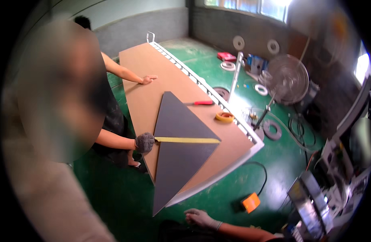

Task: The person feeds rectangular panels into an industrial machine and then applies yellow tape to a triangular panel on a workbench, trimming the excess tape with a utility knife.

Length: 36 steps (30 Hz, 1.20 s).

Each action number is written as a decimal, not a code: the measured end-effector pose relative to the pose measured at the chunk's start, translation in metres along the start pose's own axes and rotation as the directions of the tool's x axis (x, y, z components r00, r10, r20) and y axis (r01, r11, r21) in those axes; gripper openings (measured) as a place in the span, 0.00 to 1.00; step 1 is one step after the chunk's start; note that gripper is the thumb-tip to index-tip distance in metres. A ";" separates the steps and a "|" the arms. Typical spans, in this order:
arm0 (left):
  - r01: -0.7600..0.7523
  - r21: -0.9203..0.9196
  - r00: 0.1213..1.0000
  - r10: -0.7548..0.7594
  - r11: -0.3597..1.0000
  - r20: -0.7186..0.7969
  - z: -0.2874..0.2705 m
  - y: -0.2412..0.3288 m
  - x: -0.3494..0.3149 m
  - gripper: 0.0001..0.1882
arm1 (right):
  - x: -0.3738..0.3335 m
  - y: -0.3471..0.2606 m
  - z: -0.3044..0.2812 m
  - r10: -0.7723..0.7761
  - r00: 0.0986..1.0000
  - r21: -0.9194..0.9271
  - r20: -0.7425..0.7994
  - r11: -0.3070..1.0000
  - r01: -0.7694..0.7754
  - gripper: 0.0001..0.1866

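Note:
My right hand (pixel 201 218) reaches in from the lower right, with a pale cuff at its wrist. Its fingers look loosely stretched, and nothing shows in them. It is near the lower tip of a dark grey triangular panel (pixel 175 159), apart from it. The panel lies on a brown board (pixel 143 60) and overhangs the near edge. Across it runs a yellow tape measure (pixel 189 140), whose left end is in a co-worker's gloved hand (pixel 145 142). The co-worker's other hand (pixel 149 79) rests on the board. My left hand is out of view.
On the board lie a red-handled tool (pixel 203 103) and a yellow tape roll (pixel 224 117). A white slotted frame (pixel 181 64) edges it. Beyond stand a fan (pixel 288 78) and several rolls. An orange pedal-like box (pixel 250 202) with a cable sits on the green floor, near machinery (pixel 314 197).

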<state>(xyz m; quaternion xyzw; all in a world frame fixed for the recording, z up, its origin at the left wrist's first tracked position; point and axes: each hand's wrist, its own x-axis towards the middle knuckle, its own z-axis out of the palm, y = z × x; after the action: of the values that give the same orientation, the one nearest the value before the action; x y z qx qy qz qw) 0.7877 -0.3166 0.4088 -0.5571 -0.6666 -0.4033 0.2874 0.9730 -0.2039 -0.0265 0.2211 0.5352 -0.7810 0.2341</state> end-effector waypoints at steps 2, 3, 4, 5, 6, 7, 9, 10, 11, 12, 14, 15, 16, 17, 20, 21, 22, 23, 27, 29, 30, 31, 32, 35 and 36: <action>0.062 -0.014 0.997 -0.061 0.998 0.037 -0.008 -0.006 -0.026 0.33 | -0.005 -0.027 0.032 -0.032 0.999 0.013 0.003 0.999 0.032 0.20; 0.077 -0.216 0.995 -0.061 0.973 0.081 0.069 -0.048 -0.041 0.32 | -0.004 -0.001 -0.016 -0.080 0.977 0.052 -0.195 0.994 0.092 0.20; 0.170 -0.216 0.970 -0.124 0.962 0.209 0.092 -0.065 -0.067 0.32 | 0.013 0.024 -0.011 -0.134 0.965 0.054 -0.227 0.987 0.149 0.21; 0.272 -0.162 0.912 -0.200 0.949 0.359 0.112 -0.085 -0.093 0.32 | 0.030 0.043 -0.024 -0.246 0.938 -0.092 -0.245 0.969 0.230 0.22; 0.353 -0.048 0.808 -0.279 0.934 0.519 0.121 -0.110 -0.143 0.32 | 0.028 0.027 -0.005 -0.198 0.952 -0.049 -0.234 0.980 0.192 0.22; 0.392 0.158 0.612 -0.385 0.906 0.691 0.126 -0.151 -0.212 0.36 | 0.023 0.005 0.018 -0.155 0.964 -0.008 -0.216 0.988 0.157 0.23; 0.325 0.361 0.459 -0.480 0.874 0.748 0.145 -0.172 -0.281 0.39 | 0.036 0.008 0.034 -0.121 0.956 0.146 -0.266 0.976 0.164 0.23; 0.367 0.320 0.497 -0.475 0.873 0.726 0.160 -0.183 -0.298 0.40 | 0.040 0.015 0.043 -0.072 0.957 0.218 -0.282 0.966 0.137 0.23; 0.426 0.277 0.527 -0.485 0.861 0.698 0.174 -0.187 -0.319 0.40 | 0.043 0.021 0.051 -0.052 0.961 0.301 -0.271 0.944 0.136 0.24; 0.499 0.231 0.552 -0.512 0.835 0.658 0.188 -0.180 -0.339 0.41 | 0.045 0.027 0.055 -0.027 0.965 0.367 -0.259 0.922 0.124 0.24; 0.541 0.197 0.547 -0.520 0.818 0.656 0.202 -0.161 -0.341 0.41 | 0.055 0.041 0.066 -0.028 0.976 0.488 -0.216 0.863 0.133 0.26; 0.560 0.190 0.552 -0.533 0.807 0.641 0.206 -0.154 -0.336 0.42 | 0.054 0.037 0.074 -0.016 0.958 0.465 -0.285 0.872 0.153 0.26; 0.552 0.198 0.531 -0.524 0.810 0.666 0.203 -0.155 -0.330 0.41 | 0.057 0.024 0.084 -0.021 0.937 0.438 -0.349 0.880 0.182 0.25; 0.540 0.175 0.531 -0.494 0.823 0.688 0.200 -0.159 -0.326 0.41 | 0.059 0.017 0.090 -0.025 0.912 0.407 -0.409 0.889 0.207 0.25; 0.525 0.117 0.494 -0.413 0.843 0.765 0.190 -0.164 -0.319 0.40 | 0.073 0.038 0.091 -0.113 0.838 0.377 -0.533 0.856 0.355 0.23; 0.542 0.089 0.473 -0.391 0.835 0.789 0.184 -0.165 -0.319 0.39 | 0.063 0.023 0.091 -0.101 0.826 0.420 -0.554 0.823 0.382 0.22; 0.558 0.062 0.455 -0.368 0.828 0.811 0.176 -0.167 -0.320 0.38 | 0.054 0.011 0.094 -0.110 0.798 0.422 -0.593 0.801 0.424 0.20; 0.573 0.036 0.438 -0.343 0.819 0.831 0.172 -0.169 -0.320 0.38 | 0.055 0.007 0.090 -0.137 0.758 0.392 -0.637 0.789 0.473 0.19; 0.816 -0.218 0.410 -0.271 0.536 0.871 0.168 -0.156 -0.331 0.33 | 0.035 0.035 0.082 -0.200 0.607 0.165 -0.769 0.855 0.491 0.20; 0.897 -0.389 0.438 -0.292 0.212 0.850 0.172 -0.159 -0.349 0.31 | 0.010 0.028 0.081 -0.218 0.564 0.142 -0.797 0.839 0.525 0.21; 0.946 -0.324 0.305 -0.337 0.002 0.891 0.170 -0.152 -0.332 0.30 | 0.000 0.041 0.070 -0.205 0.550 0.154 -0.810 0.831 0.535 0.20; 0.945 -0.239 0.147 -0.363 -0.222 0.920 0.162 -0.144 -0.323 0.29 | -0.015 0.049 0.064 -0.178 0.575 0.184 -0.798 0.837 0.515 0.20; 0.828 -0.279 0.053 -0.428 -0.487 0.902 0.170 -0.148 -0.341 0.25 | -0.027 0.055 0.056 -0.160 0.599 0.211 -0.785 0.840 0.500 0.20; 0.724 -0.408 0.067 -0.533 -0.555 0.844 0.163 -0.160 -0.344 0.15 | -0.077 0.007 0.064 -0.079 0.677 0.327 -0.731 0.832 0.449 0.20; 0.801 -0.431 0.097 -0.622 -0.415 0.777 0.160 -0.165 -0.342 0.17 | -0.086 0.013 0.060 -0.048 0.691 0.312 -0.721 0.869 0.385 0.20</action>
<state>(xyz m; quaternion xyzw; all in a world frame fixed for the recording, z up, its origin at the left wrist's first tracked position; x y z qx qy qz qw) 0.7102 -0.3627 0.0064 -0.0360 -0.5453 -0.7002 -0.4595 1.0431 -0.2529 0.0346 0.4767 0.4150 -0.7629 -0.1360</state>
